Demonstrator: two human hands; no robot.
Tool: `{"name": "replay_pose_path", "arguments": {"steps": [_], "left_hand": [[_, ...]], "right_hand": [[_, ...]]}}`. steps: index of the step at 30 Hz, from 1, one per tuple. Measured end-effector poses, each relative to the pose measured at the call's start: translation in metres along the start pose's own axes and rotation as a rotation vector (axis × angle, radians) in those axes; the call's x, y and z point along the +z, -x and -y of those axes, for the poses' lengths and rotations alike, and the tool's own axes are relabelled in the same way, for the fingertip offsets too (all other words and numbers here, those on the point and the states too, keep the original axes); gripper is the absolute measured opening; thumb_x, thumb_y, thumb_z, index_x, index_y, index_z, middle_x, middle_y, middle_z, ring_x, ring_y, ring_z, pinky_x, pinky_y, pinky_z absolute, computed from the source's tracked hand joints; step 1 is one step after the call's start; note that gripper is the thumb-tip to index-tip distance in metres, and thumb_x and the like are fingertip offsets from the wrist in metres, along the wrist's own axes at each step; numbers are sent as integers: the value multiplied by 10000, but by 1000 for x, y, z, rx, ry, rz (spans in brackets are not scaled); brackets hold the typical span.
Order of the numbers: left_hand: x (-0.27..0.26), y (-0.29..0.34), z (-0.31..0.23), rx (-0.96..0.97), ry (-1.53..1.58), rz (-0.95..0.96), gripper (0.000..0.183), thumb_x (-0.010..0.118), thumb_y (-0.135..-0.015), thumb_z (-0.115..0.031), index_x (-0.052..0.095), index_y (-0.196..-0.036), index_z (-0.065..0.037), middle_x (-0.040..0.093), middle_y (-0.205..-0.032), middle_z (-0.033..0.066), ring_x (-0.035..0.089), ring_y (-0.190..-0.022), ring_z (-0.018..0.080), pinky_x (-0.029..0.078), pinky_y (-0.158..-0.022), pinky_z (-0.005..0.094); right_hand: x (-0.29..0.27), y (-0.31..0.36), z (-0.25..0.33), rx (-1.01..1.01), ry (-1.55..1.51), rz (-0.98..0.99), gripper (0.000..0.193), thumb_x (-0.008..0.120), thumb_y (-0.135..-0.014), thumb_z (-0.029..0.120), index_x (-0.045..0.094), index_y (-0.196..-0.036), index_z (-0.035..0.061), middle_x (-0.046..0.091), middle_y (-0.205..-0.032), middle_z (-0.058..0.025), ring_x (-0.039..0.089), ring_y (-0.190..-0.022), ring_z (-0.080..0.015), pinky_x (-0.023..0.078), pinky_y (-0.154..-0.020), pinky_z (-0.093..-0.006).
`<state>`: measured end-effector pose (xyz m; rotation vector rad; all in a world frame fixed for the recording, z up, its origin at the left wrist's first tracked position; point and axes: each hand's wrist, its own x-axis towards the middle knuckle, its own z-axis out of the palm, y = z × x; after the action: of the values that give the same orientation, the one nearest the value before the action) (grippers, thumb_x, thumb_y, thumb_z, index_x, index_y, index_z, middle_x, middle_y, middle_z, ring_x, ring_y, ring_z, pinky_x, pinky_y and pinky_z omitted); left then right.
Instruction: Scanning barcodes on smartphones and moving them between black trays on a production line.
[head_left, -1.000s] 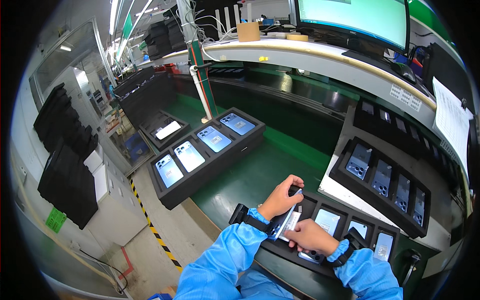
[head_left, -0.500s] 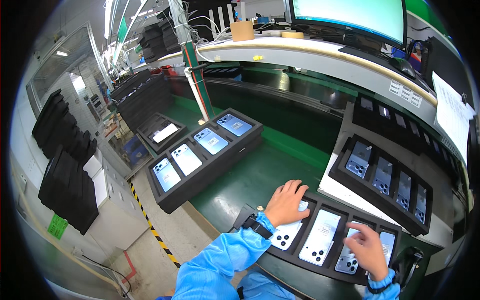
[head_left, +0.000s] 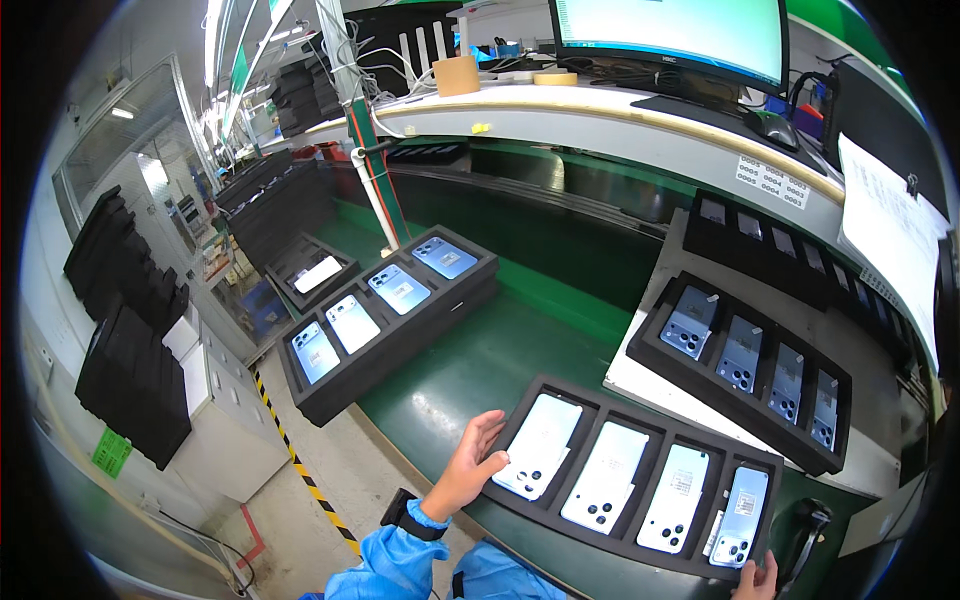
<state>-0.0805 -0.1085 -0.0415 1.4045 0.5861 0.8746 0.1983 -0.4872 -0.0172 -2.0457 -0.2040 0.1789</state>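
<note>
A black foam tray [head_left: 592, 405] lies in front of me on the green bench, with several light blue phones in its slots. My left hand [head_left: 468, 468] grips the tray's left end, thumb against the rim beside the leftmost phone [head_left: 540, 440]. At the near right corner my right hand [head_left: 757, 578] holds the tray's edge, close below the rightmost phone [head_left: 742, 515]; the picture's lower part cuts off much of this hand. Between them lie two more phones, a pale one [head_left: 606, 475] and another [head_left: 676, 500], camera ends toward me. White labels show on their backs.
A second foam tray [head_left: 400, 335] with blue phones stands on the bench [head_left: 430, 380] at left. To the right, another tray [head_left: 640, 340] of phones rests on a white surface. A monitor [head_left: 670, 45], tape roll and mouse [head_left: 770, 128] occupy the shelf. Black trays [head_left: 140, 380] are stacked far left.
My left hand has left the leftmost phone for the tray's left end. My right hand has moved from above the phones to the tray's near right corner. The view has shifted slightly.
</note>
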Motion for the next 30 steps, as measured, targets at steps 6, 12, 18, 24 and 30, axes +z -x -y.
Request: {"name": "replay_pose_path", "arguments": {"steps": [6, 12, 18, 24, 30], "left_hand": [[12, -5, -7, -125, -54, -141, 583, 669, -957, -173, 403, -1450, -10, 476, -1467, 199, 437, -1403, 305, 334, -1181, 403], [17, -11, -78, -271, -267, -146, 557, 723, -935, -190, 470, -1402, -21, 520, -1390, 179, 604, -1124, 195, 508, -931, 312], [14, -3, -105, 166, -201, -106, 318, 656, -934, -138, 619, -1226, -17, 561, -1376, 133, 597, -1188, 206, 474, -1018, 336], [109, -95, -93, 493, -128, -45, 344, 650, -848, -77, 634, -1189, -39, 519, -1435, 139, 482, -1352, 265, 332, -1165, 411], [138, -185, -26, 626, -9, -206, 370, 479, -726, 89, 618, -1060, 7, 623, -1277, 164, 574, -1222, 265, 413, -1094, 376]], "right_hand": [[-26, -35, 18, 261, 19, 261, 490, 678, -977, 296, 627, -1284, -83, 694, -953, -67, 496, -587, -86, 394, -530, -240], [-51, -32, 68, 212, -232, 440, 338, 628, -1008, 232, 628, -1222, -29, 632, -922, -34, 562, -726, -106, 430, -617, -246], [-64, -34, 75, 28, -675, 294, 468, 633, -1001, 298, 567, -1334, -23, 644, -1202, -75, 601, -1057, -177, 463, -922, -337], [-52, -124, 41, -177, -1017, -32, 408, 565, -1046, 333, 630, -1255, -11, 666, -1212, -74, 613, -1132, -166, 447, -1024, -343], [29, -179, 51, -470, -525, -539, 310, 552, -1043, 188, 631, -1232, -44, 659, -1148, -94, 582, -1058, -181, 446, -986, -323]]}}
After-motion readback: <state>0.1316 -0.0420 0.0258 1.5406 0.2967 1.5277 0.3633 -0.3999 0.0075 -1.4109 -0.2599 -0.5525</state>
